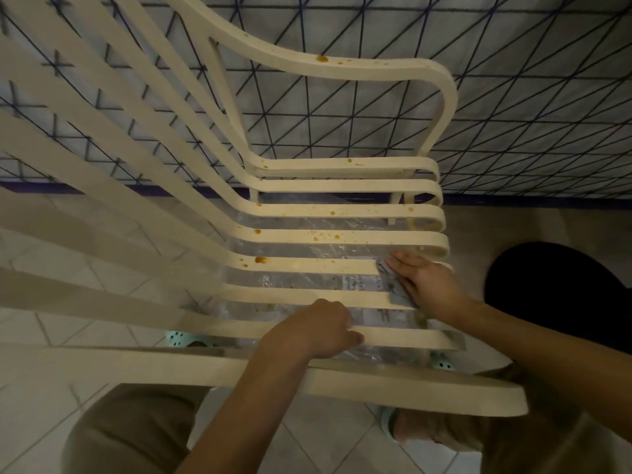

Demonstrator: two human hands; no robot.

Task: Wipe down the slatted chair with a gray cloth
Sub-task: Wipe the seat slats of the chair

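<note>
Two hands: both at work on the slatted chair point(342, 213), which fills the view and stands on a pale tiled floor point(51, 364).
Near armrest: a broad, flat, cream bar at the chair's closest edge, smooth and rounded at its end; it looks like moulded plastic.
Left hand point(318, 331): just beyond that armrest, curled over the nearest seat slat, fingers wrapped around its edge, seemingly to steady the chair.
Right hand point(425, 282): further in, toward the seat's front edge, laid flat with fingers spread, pressing the gray cloth point(393, 285) onto the seat slats.
Cloth: small, soft and limp, bunched under the palm; it should fold to the slat curves and is best held pinned under flat fingers.
Chair handling: likely light and stiff, with slick surfaces, so it may slide on the tiles unless braced; slats and armrests offer firm holds.
Slats: long parallel strips, flat along the seat, curling over at the front and sweeping up into the backrest.
Stains point(260, 260): brown spots and specks scattered over the middle and far slats, not yet wiped.
Beneath the seat: clear crinkled plastic sheet point(307, 278) seen through the gaps.
Far armrest: a curved loop with spots too.
Beyond the chair: a wall patterned in dark crossing lines point(513, 97).
</note>
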